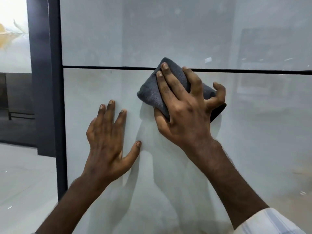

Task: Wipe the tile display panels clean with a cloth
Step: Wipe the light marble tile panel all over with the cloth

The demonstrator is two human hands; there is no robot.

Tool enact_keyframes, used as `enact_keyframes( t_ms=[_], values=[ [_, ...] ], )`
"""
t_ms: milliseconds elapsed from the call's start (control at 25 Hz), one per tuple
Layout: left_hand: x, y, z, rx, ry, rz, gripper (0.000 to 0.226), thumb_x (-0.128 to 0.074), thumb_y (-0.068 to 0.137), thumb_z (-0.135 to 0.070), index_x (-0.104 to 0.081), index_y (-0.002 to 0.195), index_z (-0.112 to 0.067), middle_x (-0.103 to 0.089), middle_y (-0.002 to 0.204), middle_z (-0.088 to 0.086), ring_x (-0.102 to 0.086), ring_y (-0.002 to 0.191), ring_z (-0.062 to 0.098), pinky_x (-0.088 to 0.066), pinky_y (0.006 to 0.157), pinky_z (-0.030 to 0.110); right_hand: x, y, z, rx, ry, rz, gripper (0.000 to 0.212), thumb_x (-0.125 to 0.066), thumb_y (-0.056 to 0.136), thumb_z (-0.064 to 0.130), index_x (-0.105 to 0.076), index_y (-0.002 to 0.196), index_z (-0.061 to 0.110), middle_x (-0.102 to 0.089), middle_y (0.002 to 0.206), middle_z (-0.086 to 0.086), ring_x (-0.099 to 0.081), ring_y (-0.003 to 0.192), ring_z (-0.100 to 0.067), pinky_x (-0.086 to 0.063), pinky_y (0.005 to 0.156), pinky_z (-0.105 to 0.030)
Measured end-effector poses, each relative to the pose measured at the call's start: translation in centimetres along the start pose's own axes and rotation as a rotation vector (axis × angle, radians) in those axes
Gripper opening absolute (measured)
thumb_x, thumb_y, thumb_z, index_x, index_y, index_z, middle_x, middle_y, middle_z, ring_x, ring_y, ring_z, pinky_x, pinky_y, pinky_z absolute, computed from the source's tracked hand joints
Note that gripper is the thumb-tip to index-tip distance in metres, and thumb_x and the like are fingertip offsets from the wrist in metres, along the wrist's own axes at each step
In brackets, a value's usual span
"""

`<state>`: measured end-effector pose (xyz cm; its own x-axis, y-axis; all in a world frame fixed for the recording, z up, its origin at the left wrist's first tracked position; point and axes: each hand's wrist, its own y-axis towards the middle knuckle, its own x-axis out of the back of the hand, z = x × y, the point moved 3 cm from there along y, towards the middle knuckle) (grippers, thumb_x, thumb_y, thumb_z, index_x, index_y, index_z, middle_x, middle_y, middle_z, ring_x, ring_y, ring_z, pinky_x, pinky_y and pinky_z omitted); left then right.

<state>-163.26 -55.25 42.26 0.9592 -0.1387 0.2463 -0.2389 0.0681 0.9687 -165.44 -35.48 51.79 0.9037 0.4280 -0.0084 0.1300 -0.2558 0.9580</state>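
At the lower right of the frame a pale striped sleeve ends above a bare forearm. The left hand, lower centre, lies flat on the lower panel with straight, spread fingers; its grip is wide and holds nothing. It seems placed there to brace the body and perhaps steady the panel.

Up and to the right, the right hand presses the cloth against the same panel. Three fingers lie along the cloth, while the thumb tucks under its lower left edge and the little finger hooks over its right side. This grip holds the cloth, probably so the pad cannot unfold or slide from under the palm.

The cloth is dark grey, napped and folded into a thick pad. It sits at centre frame, its top corner overlapping the black seam.

Both the lower panel and the upper panel are pale grey and glossy, with dim reflections and faint smudges. A dark frame post edges them on the left, with light floor beyond.
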Motion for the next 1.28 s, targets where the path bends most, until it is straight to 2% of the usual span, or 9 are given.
enact_keyframes(
  t_ms=[120,280,480,640,720,880,1000,1200,1280],
  values=[
    [-0.2,-0.2,0.0,-0.067,0.024,0.0,0.089,-0.048,0.096,-0.055,-0.018,0.164,-0.007,-0.005,0.173,0.023,-0.004,0.16,0.043,-0.014,0.124,0.065,0.0,0.0,-1.9,0.046,-0.045,0.002,0.068,-0.056,0.089,0.047,-0.05,0.153,0.025,-0.042,0.163,0.01,-0.042,0.147,-0.027,-0.013,0.11,-0.055],
    [-0.9,-1.7,0.6,-0.151,0.047,0.023,0.087,-0.046,0.099,-0.054,-0.015,0.165,-0.007,-0.004,0.172,0.026,-0.002,0.16,0.045,-0.01,0.125,0.066,0.3,-1.2,-1.6,-0.226,-0.06,-0.071,0.069,-0.057,0.09,0.046,-0.05,0.154,0.022,-0.044,0.162,0.007,-0.042,0.144,-0.032,-0.022,0.105,-0.052],
    [-1.8,-2.7,2.0,-0.263,0.089,0.007,0.082,-0.041,0.102,-0.055,-0.018,0.164,-0.007,-0.009,0.17,0.029,-0.008,0.158,0.049,-0.011,0.127,0.063,0.4,-2.3,-1.5,0.313,-0.036,0.035,0.058,-0.057,0.096,0.044,-0.056,0.15,0.023,-0.047,0.16,0.004,-0.05,0.141,-0.032,-0.025,0.104,-0.054],
    [-2.2,-3.3,2.6,-0.285,0.077,-0.048,0.079,-0.041,0.101,-0.054,-0.026,0.162,-0.006,-0.017,0.17,0.027,-0.013,0.158,0.047,-0.015,0.126,0.062,2.7,-0.1,-8.6,-0.383,-0.146,-0.082,0.067,-0.056,0.092,0.053,-0.046,0.156,0.033,-0.038,0.164,0.014,-0.044,0.143,-0.026,-0.023,0.106,-0.045],
    [-2.3,-3.4,2.5,-0.285,0.056,-0.06,0.079,-0.043,0.1,-0.053,-0.028,0.162,-0.006,-0.018,0.169,0.027,-0.014,0.158,0.046,-0.015,0.126,0.062,2.3,-1.6,-6.3,-0.461,-0.182,-0.124,0.071,-0.055,0.09,0.053,-0.045,0.157,0.03,-0.037,0.165,0.012,-0.04,0.142,-0.027,-0.025,0.105,-0.047],
    [-2.0,-3.2,2.4,-0.292,0.021,-0.068,0.079,-0.047,0.1,-0.051,-0.03,0.162,-0.005,-0.019,0.169,0.027,-0.015,0.158,0.046,-0.018,0.125,0.063,-0.2,-7.6,3.6,0.037,-0.047,0.033,0.064,-0.06,0.089,0.041,-0.056,0.149,0.019,-0.047,0.16,0.001,-0.044,0.144,-0.033,-0.033,0.1,-0.057],
    [-2.0,-3.4,2.6,-0.297,0.006,-0.065,0.08,-0.05,0.099,-0.05,-0.031,0.161,-0.004,-0.018,0.169,0.027,-0.015,0.158,0.046,-0.017,0.126,0.064,0.4,-8.1,3.3,0.329,-0.038,0.094,0.056,-0.062,0.094,0.042,-0.06,0.146,0.021,-0.051,0.156,0.003,-0.05,0.142,-0.031,-0.035,0.098,-0.06],
    [-2.1,-3.3,2.7,-0.288,0.007,-0.069,0.08,-0.046,0.1,-0.053,-0.03,0.162,-0.006,-0.016,0.171,0.024,-0.012,0.159,0.043,-0.015,0.127,0.061,1.8,-5.0,-2.6,-0.435,-0.194,-0.095,0.069,-0.06,0.09,0.05,-0.05,0.154,0.026,-0.042,0.163,0.009,-0.046,0.14,-0.028,-0.029,0.103,-0.053],
    [-2.1,-3.5,2.7,-0.283,0.004,-0.066,0.08,-0.047,0.1,-0.053,-0.03,0.162,-0.006,-0.015,0.171,0.024,-0.012,0.159,0.043,-0.014,0.127,0.061,0.9,-7.5,0.9,-0.379,-0.167,-0.079,0.072,-0.06,0.089,0.049,-0.05,0.154,0.021,-0.042,0.163,0.004,-0.044,0.14,-0.033,-0.03,0.102,-0.055]
  ],
)
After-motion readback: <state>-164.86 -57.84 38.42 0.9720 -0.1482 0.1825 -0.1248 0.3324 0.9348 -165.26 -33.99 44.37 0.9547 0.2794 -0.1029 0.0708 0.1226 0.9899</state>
